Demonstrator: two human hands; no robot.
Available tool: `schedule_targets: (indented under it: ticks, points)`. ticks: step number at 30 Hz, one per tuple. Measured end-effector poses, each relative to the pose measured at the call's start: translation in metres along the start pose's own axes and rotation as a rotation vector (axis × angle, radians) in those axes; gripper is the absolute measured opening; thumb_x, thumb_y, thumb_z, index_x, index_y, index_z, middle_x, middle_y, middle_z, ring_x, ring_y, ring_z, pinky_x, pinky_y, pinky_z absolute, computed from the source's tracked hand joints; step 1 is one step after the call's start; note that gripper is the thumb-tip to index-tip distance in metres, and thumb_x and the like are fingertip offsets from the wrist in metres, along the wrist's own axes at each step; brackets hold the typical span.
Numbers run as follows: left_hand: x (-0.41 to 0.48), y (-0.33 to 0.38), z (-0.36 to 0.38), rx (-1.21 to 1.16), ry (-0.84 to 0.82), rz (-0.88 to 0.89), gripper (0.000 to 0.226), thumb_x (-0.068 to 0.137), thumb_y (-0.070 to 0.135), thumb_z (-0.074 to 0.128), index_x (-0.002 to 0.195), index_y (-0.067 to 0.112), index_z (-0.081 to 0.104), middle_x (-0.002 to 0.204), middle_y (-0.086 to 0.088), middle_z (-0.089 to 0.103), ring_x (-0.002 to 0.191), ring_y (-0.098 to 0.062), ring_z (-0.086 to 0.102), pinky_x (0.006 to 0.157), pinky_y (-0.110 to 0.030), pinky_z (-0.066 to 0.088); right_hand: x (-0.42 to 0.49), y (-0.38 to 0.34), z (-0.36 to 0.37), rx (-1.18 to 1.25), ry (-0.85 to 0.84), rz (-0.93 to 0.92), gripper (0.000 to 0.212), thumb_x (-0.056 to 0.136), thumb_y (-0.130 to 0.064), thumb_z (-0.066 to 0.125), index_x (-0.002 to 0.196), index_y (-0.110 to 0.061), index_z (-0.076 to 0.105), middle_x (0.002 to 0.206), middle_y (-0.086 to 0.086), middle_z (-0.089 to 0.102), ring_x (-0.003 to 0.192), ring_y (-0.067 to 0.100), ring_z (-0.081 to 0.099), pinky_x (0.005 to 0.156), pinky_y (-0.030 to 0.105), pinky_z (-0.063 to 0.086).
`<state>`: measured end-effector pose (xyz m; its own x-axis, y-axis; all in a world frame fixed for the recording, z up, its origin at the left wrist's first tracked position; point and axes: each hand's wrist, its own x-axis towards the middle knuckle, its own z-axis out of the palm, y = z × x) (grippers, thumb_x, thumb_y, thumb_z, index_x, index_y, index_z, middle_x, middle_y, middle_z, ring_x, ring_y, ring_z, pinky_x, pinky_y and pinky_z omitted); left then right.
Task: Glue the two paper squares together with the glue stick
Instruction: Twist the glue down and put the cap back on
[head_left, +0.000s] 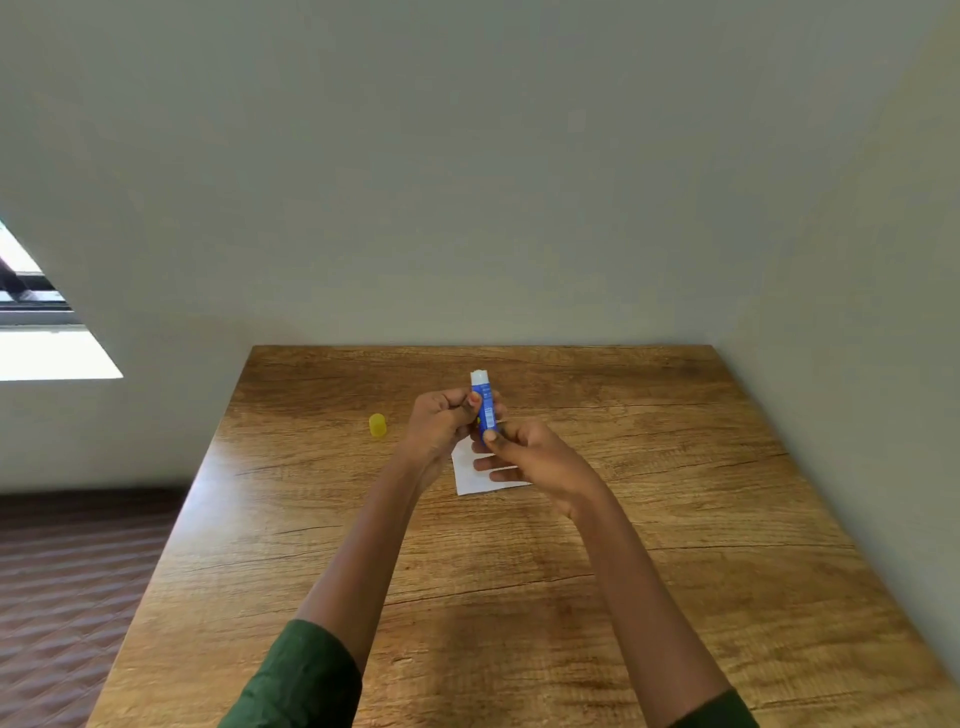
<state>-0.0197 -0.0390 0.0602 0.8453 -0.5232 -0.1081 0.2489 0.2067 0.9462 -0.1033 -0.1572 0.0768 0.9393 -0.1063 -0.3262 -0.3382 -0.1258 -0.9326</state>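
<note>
Head view. Glue stick (485, 405): blue barrel, white glue end bared, held above the bench (675, 519) over white paper (470, 475). Long axis near upright, white end up toward the wall, base toward the person. Left hand (441, 423) fingers curled round mid-barrel; right hand (530, 457) fingers pinch the base. Yellow cap (377, 424) stands on the bench, left, apart.
</note>
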Motion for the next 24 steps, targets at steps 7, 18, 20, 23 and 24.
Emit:
schedule_targets:
  ticks: [7, 18, 20, 23, 24]
  points:
    - [-0.001, 0.002, 0.004, 0.012, 0.0, -0.018, 0.019, 0.092, 0.007, 0.049, 0.094, 0.0, 0.066, 0.089, -0.011, 0.069, 0.081, -0.016, 0.068, 0.078, -0.026, 0.057, 0.0, 0.004, 0.003, 0.016, 0.236, -0.049, 0.024, 0.074, -0.027, 0.078, 0.089, -0.009, 0.073, 0.084, 0.008, 0.074, 0.077, 0.018, 0.07, 0.07, 0.028, 0.055]
    - [-0.003, 0.005, 0.009, 0.043, -0.023, -0.008, 0.02, 0.092, 0.009, 0.051, 0.088, 0.005, 0.069, 0.075, -0.003, 0.074, 0.074, -0.015, 0.068, 0.07, -0.024, 0.055, -0.005, 0.002, -0.006, 0.247, -0.077, 0.012, 0.024, 0.095, -0.022, 0.052, 0.108, -0.007, 0.065, 0.098, 0.006, 0.072, 0.092, 0.017, 0.069, 0.083, 0.025, 0.055]
    - [-0.003, 0.008, 0.01, 0.047, -0.031, 0.001, 0.02, 0.092, 0.008, 0.051, 0.086, 0.004, 0.069, 0.076, -0.003, 0.074, 0.076, -0.014, 0.069, 0.071, -0.022, 0.056, -0.006, 0.0, -0.008, 0.256, -0.063, 0.003, 0.024, 0.095, -0.02, 0.051, 0.106, -0.006, 0.066, 0.096, 0.007, 0.072, 0.09, 0.016, 0.07, 0.081, 0.023, 0.056]
    - [-0.003, 0.007, 0.011, 0.036, -0.027, 0.001, 0.02, 0.092, 0.009, 0.051, 0.086, 0.004, 0.069, 0.077, -0.003, 0.074, 0.08, -0.015, 0.069, 0.077, -0.024, 0.056, -0.008, -0.002, -0.006, 0.147, 0.085, -0.021, 0.02, 0.086, -0.023, 0.065, 0.096, -0.007, 0.071, 0.089, 0.009, 0.074, 0.081, 0.014, 0.07, 0.067, 0.017, 0.055]
    - [-0.003, 0.006, 0.01, 0.036, -0.022, 0.001, 0.02, 0.092, 0.009, 0.051, 0.087, 0.004, 0.07, 0.078, -0.003, 0.074, 0.08, -0.015, 0.069, 0.078, -0.024, 0.056, -0.007, -0.002, -0.005, 0.091, 0.154, -0.033, 0.021, 0.08, -0.024, 0.072, 0.093, -0.007, 0.073, 0.087, 0.01, 0.074, 0.078, 0.014, 0.069, 0.064, 0.018, 0.053]
